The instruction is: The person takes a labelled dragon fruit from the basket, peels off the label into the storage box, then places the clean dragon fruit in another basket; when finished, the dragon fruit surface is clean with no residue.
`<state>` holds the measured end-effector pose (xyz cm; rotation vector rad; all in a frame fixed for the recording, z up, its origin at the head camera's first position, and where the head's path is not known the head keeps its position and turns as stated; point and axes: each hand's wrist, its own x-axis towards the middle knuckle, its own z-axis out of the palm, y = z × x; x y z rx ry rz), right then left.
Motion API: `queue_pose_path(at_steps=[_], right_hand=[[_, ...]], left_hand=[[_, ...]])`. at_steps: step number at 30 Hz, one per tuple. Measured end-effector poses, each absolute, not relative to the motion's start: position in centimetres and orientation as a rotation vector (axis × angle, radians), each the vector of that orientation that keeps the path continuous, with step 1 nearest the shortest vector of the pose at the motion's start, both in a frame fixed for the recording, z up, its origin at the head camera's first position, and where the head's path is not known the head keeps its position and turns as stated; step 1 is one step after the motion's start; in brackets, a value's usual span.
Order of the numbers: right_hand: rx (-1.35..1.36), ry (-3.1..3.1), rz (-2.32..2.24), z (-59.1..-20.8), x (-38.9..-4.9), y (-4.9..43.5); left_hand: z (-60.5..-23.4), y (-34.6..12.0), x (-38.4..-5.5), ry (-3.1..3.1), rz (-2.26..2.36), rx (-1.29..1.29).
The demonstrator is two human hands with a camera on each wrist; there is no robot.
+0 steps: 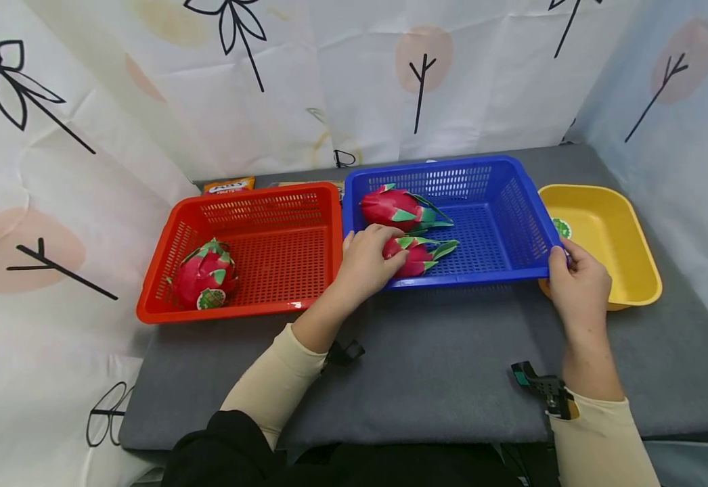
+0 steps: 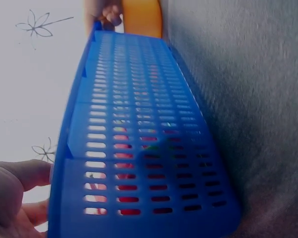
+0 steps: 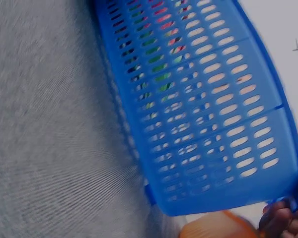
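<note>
Two pink dragon fruits with green leaf tips lie in the left part of the blue basket [image 1: 482,274]. My left hand [image 1: 366,260] reaches over the basket's front left rim and holds the nearer dragon fruit [image 1: 415,262], thumb and fingers about it. The farther dragon fruit [image 1: 390,206] lies just behind. At the front right corner, my right hand [image 1: 579,281] grips the blue rim. Through the slotted blue wall [image 2: 134,99] in the left wrist view, the fruit shows only in pieces. A third dragon fruit [image 1: 206,274], with a round green sticker, sits in the red basket [image 1: 269,196].
A yellow basin [image 1: 631,250] stands at the right, partly behind my right hand and the blue basket, with a green sticker [image 1: 561,228] visible inside it. An orange packet [image 1: 229,185] lies behind the red basket. Grey cloth [image 1: 439,365] covers the table; patterned curtains surround it.
</note>
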<state>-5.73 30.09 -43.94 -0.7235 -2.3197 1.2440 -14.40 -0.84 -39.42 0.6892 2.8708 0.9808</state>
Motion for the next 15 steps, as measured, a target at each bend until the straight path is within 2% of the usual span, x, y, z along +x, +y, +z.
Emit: queue_pose_path(at_steps=[8, 15], right_hand=[[-0.733, -2.434, 1.282, -41.7, -5.7, 29.2], [-0.391, -2.429, 1.225, -38.7, -7.2, 25.0]], left_hand=[[-39.4, -1.1, -12.1, 2.678, 1.43, 0.975], [-40.0, -2.0, -10.7, 2.562, 1.75, 1.051]])
